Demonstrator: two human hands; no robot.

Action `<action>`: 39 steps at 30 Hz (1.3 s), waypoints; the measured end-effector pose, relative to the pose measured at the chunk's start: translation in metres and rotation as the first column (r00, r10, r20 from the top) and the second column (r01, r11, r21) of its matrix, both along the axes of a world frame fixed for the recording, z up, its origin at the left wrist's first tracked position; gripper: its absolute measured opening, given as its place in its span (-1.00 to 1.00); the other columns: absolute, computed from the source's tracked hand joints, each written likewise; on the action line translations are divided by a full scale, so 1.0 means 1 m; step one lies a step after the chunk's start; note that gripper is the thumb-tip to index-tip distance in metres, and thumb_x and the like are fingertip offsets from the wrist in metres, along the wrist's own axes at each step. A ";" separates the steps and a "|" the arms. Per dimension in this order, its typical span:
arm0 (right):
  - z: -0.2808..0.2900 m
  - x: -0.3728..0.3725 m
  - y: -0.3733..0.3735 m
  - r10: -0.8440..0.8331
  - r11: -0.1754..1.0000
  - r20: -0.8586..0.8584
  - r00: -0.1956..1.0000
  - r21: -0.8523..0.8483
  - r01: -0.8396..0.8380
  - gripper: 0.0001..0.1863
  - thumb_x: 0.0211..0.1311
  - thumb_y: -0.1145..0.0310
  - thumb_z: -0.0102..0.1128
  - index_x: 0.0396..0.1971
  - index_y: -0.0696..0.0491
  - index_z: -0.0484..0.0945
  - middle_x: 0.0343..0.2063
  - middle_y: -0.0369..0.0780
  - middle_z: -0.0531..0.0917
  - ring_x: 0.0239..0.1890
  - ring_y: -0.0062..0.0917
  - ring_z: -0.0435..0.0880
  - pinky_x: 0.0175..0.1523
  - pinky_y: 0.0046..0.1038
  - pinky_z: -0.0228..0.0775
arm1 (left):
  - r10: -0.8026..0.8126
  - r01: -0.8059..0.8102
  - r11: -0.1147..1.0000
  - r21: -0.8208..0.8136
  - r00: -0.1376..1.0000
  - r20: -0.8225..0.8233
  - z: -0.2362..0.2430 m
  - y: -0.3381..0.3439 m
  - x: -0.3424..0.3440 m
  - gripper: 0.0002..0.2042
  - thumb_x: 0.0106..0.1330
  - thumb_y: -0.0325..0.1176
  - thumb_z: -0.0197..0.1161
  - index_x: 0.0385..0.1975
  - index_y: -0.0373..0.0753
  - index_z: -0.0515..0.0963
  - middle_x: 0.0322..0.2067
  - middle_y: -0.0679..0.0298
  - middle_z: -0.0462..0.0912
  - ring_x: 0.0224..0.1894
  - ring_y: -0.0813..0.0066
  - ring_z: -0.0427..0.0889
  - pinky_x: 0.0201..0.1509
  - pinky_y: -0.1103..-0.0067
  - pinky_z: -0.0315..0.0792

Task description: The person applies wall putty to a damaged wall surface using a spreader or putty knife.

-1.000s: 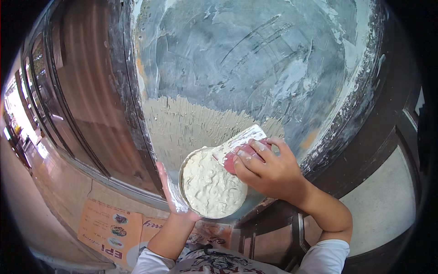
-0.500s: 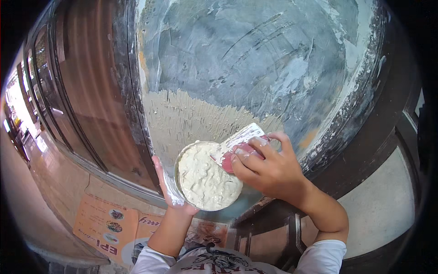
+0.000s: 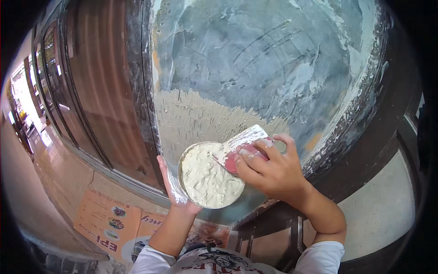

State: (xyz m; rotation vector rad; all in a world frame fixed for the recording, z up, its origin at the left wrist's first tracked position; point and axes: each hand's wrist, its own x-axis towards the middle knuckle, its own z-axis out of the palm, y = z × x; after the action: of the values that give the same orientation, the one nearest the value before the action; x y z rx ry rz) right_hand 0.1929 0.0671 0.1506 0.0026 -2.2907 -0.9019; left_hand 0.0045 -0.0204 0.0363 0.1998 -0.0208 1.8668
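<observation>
A round tub [image 3: 181, 182] full of cream-coloured putty [image 3: 210, 178] rests in my left hand [image 3: 177, 194], which supports it from beneath and along its left side. White smears cover that palm, and most of its fingers are hidden under the tub. My right hand [image 3: 273, 166] grips a red plastic spreader [image 3: 235, 160] whose pale blade is coated with white putty. One edge of the spreader touches the putty at the tub's upper right rim. Beyond both hands is a grey-blue wall panel [image 3: 246, 59], with a band of beige putty [image 3: 196, 118] across its lower part.
Brown shutters and window frames [image 3: 102, 91] flank the wall on the left. To the right runs dark wooden panelling with a pale inset [image 3: 378, 196]. An orange printed banner [image 3: 107, 223] lies at lower left, near a tiled floor [image 3: 59, 155] leading off toward bright light.
The wall and surroundings have shifted slightly rightward in view. Both hands keep their grips, and the spreader stays at the tub's rim with hardly any movement.
</observation>
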 end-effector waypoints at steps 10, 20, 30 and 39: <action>0.005 -0.030 0.010 -0.129 0.976 0.053 0.990 -0.172 0.136 -0.80 0.14 0.32 0.21 -0.21 -0.06 0.62 -0.32 -0.37 0.63 -0.19 -0.48 0.60 0.02 -0.20 0.32 | -0.230 0.208 0.950 0.234 0.971 0.070 -0.035 0.003 -0.020 0.03 0.27 0.57 -0.13 0.44 -0.30 0.27 0.41 -0.05 0.32 0.38 -0.12 0.38 0.47 0.02 0.23; 0.055 -0.111 0.039 -0.126 0.838 -0.048 0.991 -0.540 0.080 -0.83 0.42 0.36 0.15 -0.09 0.08 0.50 -0.28 -0.15 0.68 -0.21 -0.17 0.64 -0.09 -0.20 0.31 | -0.190 0.189 0.981 0.034 0.982 0.019 -0.044 -0.006 -0.085 0.13 0.15 0.68 -0.19 0.44 -0.28 0.27 0.41 -0.10 0.31 0.39 -0.16 0.37 0.43 -0.08 0.26; 0.074 -0.215 0.058 -0.123 0.915 -0.129 0.984 -0.399 0.062 -0.91 0.41 0.32 0.16 -0.18 -0.04 0.56 -0.36 -0.20 0.71 -0.26 -0.19 0.66 -0.10 -0.17 0.21 | 0.009 -0.009 1.000 -0.001 1.000 0.026 -0.080 -0.025 -0.161 0.10 0.16 0.67 -0.15 0.38 -0.28 0.36 0.41 -0.01 0.33 0.37 -0.08 0.39 0.41 -0.05 0.29; 0.070 -0.260 0.067 -0.251 0.868 -0.104 0.962 -0.463 0.176 -0.92 0.43 0.36 0.09 -0.20 -0.06 0.58 -0.32 -0.23 0.77 -0.25 -0.20 0.70 -0.05 -0.12 0.13 | 0.063 -0.064 0.998 0.024 0.997 0.050 -0.100 -0.040 -0.195 0.06 0.22 0.63 -0.18 0.38 -0.29 0.35 0.38 -0.03 0.37 0.35 -0.10 0.42 0.38 -0.04 0.34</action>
State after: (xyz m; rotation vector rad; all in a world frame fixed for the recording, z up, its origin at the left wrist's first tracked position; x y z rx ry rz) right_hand -0.0673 0.1343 0.2204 -0.5201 -2.3220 -0.4313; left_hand -0.1906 -0.0606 -0.0639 0.1739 -0.0725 1.9356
